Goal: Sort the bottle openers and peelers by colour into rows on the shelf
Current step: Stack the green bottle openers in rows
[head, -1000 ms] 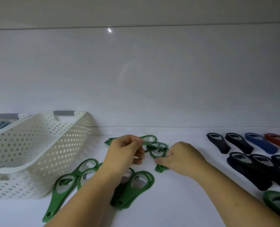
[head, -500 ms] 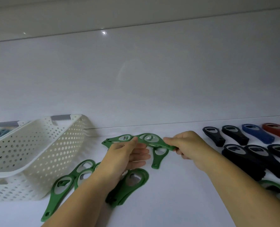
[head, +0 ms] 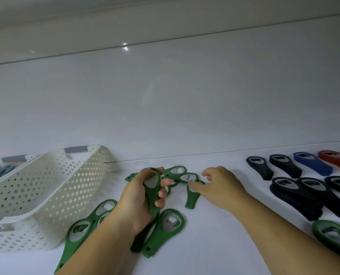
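Green plastic bottle openers (head: 182,176) lie clustered toward the back of the white shelf (head: 214,241). At the shelf's left stands a white perforated plastic basket (head: 46,187). At its right are rows of black plastic openers (head: 304,197), then a blue opener (head: 311,164) and a red opener (head: 335,160) along the back wall. More front green openers (head: 78,232) lie nearer the wearer, partly under the left forearm. Change noted: half a second ago both hands held one opener between them by its ends. Now the left hand (head: 135,201) has it alone, its grip closed round the held green opener (head: 152,201), head up and handle toward the wearer, just beside the cluster and apparently lifted off the shelf. The right hand (head: 222,187) has let go; its grip is loose and holds nothing, and the forefinger reaches to the cluster. Judgement: the greens are being gathered one by one for their own row, which is not yet formed. Not determinable: whether the forefinger touches an opener, and what the bluish contents are in a second basket (head: 14,158) cut off at the left edge. A cropped green opener (head: 332,235) runs off the right edge. No peeler can be identified.
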`<state>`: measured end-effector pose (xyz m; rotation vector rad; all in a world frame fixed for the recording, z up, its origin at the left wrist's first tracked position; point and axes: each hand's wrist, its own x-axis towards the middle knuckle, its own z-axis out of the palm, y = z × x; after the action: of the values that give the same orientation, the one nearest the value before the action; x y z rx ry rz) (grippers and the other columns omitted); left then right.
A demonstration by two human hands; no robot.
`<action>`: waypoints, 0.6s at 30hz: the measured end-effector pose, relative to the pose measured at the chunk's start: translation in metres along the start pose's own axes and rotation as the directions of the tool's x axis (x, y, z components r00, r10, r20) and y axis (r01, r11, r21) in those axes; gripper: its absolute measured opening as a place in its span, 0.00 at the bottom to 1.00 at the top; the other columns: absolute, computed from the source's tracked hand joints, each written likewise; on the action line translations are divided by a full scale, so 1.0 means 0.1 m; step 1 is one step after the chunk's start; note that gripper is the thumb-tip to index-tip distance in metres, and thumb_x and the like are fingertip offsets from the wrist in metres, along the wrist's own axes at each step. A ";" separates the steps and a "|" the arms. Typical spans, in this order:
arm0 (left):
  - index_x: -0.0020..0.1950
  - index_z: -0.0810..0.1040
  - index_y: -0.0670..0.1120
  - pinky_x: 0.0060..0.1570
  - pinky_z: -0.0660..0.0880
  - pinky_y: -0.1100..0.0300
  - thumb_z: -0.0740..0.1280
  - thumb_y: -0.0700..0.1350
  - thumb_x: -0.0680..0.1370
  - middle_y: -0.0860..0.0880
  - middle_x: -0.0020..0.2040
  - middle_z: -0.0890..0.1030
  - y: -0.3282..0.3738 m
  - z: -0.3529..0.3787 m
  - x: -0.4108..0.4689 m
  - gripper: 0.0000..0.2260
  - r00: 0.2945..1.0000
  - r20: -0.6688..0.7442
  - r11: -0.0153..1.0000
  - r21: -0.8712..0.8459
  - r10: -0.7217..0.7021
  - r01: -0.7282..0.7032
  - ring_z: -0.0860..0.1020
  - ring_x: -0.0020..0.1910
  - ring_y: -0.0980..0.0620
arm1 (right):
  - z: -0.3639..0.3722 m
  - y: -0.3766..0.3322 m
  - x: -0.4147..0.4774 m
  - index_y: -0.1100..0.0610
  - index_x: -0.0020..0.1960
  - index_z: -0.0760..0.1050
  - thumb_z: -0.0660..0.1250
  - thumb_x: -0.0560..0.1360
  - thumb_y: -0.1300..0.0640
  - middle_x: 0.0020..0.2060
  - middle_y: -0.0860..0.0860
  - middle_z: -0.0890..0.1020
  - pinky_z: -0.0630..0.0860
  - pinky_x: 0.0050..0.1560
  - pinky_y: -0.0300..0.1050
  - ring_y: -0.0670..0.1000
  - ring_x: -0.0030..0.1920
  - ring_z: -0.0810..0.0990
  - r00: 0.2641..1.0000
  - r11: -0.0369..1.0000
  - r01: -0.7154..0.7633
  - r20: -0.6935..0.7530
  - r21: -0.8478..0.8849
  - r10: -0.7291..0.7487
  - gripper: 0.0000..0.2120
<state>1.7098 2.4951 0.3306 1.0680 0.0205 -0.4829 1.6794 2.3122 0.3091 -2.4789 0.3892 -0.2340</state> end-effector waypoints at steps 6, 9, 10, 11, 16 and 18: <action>0.56 0.75 0.42 0.20 0.64 0.65 0.54 0.52 0.80 0.41 0.37 0.79 0.00 0.01 -0.01 0.17 0.994 0.084 0.995 -0.064 -0.071 0.076 0.68 0.25 0.51 | 0.04 -0.12 -0.01 0.52 0.56 0.72 0.68 0.63 0.29 0.55 0.50 0.70 0.72 0.55 0.46 0.52 0.59 0.69 0.996 0.972 0.035 0.085 -0.231 -0.016 0.33; 0.56 0.76 0.43 0.25 0.73 0.63 0.54 0.52 0.80 0.39 0.41 0.80 0.00 -0.01 0.01 0.16 0.993 0.068 0.989 -0.101 -0.098 0.105 0.74 0.30 0.48 | 0.00 -0.10 0.01 0.54 0.50 0.74 0.72 0.64 0.35 0.45 0.47 0.74 0.71 0.38 0.43 0.50 0.46 0.75 0.996 0.990 0.021 0.084 -0.136 -0.010 0.26; 0.57 0.76 0.42 0.30 0.77 0.60 0.54 0.51 0.80 0.38 0.43 0.81 0.00 -0.02 0.03 0.17 0.993 0.059 0.985 -0.132 -0.103 0.110 0.77 0.33 0.46 | -0.02 -0.07 0.02 0.55 0.47 0.76 0.73 0.66 0.39 0.41 0.47 0.76 0.71 0.37 0.44 0.51 0.42 0.76 0.998 0.995 0.019 0.063 -0.095 -0.013 0.22; 0.57 0.76 0.41 0.36 0.79 0.56 0.54 0.51 0.81 0.37 0.44 0.81 0.00 -0.03 0.04 0.18 0.994 0.051 0.981 -0.161 -0.102 0.109 0.78 0.37 0.43 | -0.03 -0.04 0.03 0.56 0.44 0.77 0.74 0.67 0.44 0.38 0.47 0.78 0.73 0.38 0.44 0.51 0.40 0.77 0.999 0.999 0.012 0.038 -0.037 -0.010 0.16; 0.55 0.77 0.39 0.47 0.80 0.48 0.52 0.52 0.82 0.35 0.47 0.82 0.00 -0.03 0.05 0.20 0.995 0.028 0.988 -0.121 -0.096 0.098 0.81 0.47 0.39 | -0.09 0.01 0.08 0.58 0.38 0.80 0.71 0.73 0.57 0.31 0.48 0.78 0.71 0.36 0.39 0.48 0.34 0.75 0.999 0.946 -0.037 0.018 0.322 0.033 0.06; 0.54 0.77 0.39 0.44 0.81 0.48 0.52 0.52 0.82 0.35 0.47 0.82 -0.01 -0.03 0.06 0.21 0.995 0.037 0.991 -0.087 -0.095 0.098 0.81 0.46 0.38 | -0.11 -0.03 0.07 0.57 0.37 0.79 0.71 0.73 0.59 0.30 0.50 0.78 0.72 0.37 0.41 0.48 0.32 0.74 0.999 0.864 -0.043 0.010 0.502 0.044 0.06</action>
<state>1.7152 2.4950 0.3274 0.9748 0.0644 -0.5819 1.6836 2.3063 0.3201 -1.9515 0.3335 -0.2792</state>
